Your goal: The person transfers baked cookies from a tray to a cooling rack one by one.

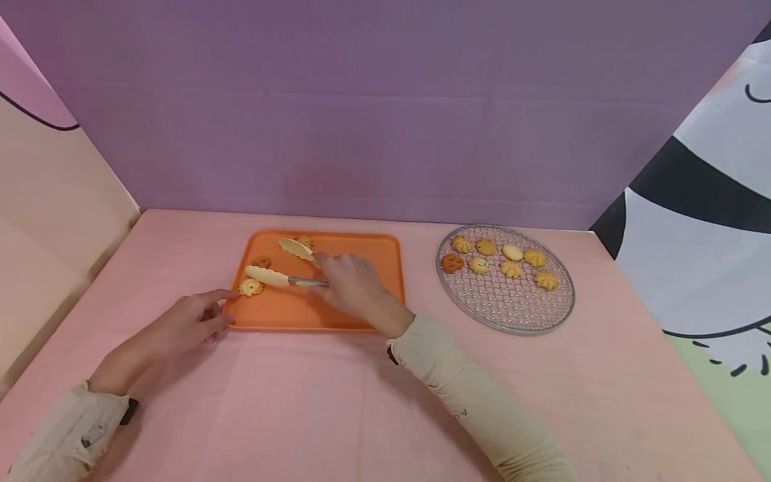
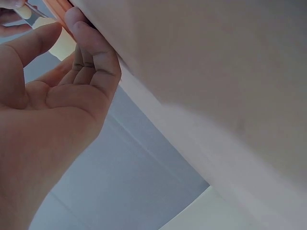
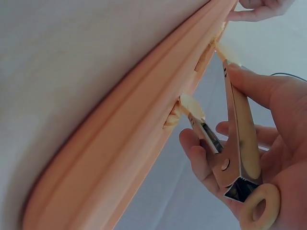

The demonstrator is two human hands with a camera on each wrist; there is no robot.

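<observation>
Both arms [image 1: 464, 385] reach forward, right hand [image 1: 353, 284] gripping splayed tongs [image 1: 274, 277], left hand [image 1: 188, 319] relaxed at the orange tray [image 1: 367, 258].

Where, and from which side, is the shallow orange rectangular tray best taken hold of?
Probably the tray is best held by both short rims, coming from left and right: they stand raised for the fingers, and the small golden-brown cookies lie towards its left end, so support at both ends should keep it level.
</observation>
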